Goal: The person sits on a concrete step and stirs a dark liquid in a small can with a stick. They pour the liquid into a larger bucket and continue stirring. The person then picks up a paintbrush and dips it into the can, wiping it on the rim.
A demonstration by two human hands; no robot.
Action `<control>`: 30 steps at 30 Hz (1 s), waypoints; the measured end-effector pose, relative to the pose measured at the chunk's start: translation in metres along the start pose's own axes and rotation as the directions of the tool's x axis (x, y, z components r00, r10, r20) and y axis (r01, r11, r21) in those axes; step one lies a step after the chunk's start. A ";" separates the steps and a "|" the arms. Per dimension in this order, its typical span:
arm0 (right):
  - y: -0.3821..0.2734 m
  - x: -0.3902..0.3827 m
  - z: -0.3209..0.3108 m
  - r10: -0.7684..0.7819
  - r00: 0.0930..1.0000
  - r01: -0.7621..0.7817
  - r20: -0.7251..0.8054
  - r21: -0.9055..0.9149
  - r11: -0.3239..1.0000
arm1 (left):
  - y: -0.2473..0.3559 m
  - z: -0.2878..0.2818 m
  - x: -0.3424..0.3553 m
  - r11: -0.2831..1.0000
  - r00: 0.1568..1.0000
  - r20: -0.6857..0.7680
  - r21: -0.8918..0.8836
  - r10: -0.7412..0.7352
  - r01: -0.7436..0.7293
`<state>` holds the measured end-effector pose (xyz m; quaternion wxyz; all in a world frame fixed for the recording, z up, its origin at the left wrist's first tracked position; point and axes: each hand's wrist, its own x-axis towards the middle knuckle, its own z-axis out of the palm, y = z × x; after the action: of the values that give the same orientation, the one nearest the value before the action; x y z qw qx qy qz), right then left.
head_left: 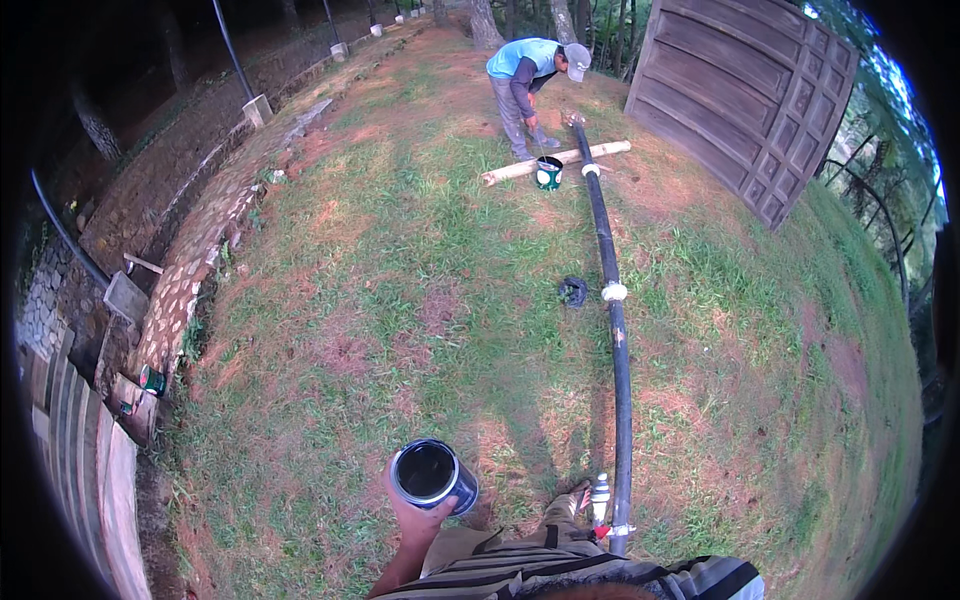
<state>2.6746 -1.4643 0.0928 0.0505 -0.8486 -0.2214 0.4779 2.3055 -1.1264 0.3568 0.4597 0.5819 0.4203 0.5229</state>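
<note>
My left hand (418, 518) is closed around a dark blue paint can (465, 490), held upright in front of my body. Its top is uncovered, and the inside looks dark. My right hand does not show. A long black pole (606, 235) with pale, ornate collars stretches from beside my feet to the far end of the lawn. By its near end is a white, bottle-shaped piece (600, 497), with a small red part (602, 532) beside it. My bare-looking foot (580, 497) is just left of that.
Another person (530, 85) bends over a green can (548, 175) near the pole's far end, which crosses a log (510, 172). A black bundle (573, 291) lies left of the pole. Wooden panelling (740, 90) stands far right; a stone-paved edge (190, 290) and planks (85, 440) are left.
</note>
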 end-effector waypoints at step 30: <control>-0.844 -0.088 0.506 -0.368 0.660 0.748 0.655 -0.528 0.401 | 0.021 -0.804 0.007 0.921 0.241 -0.952 0.256 0.188 0.294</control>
<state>1.9369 -0.8082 0.1412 -0.2033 -0.5218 -0.6860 0.4645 1.5063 -1.0476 0.4036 -0.0037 0.1978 0.7262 0.6584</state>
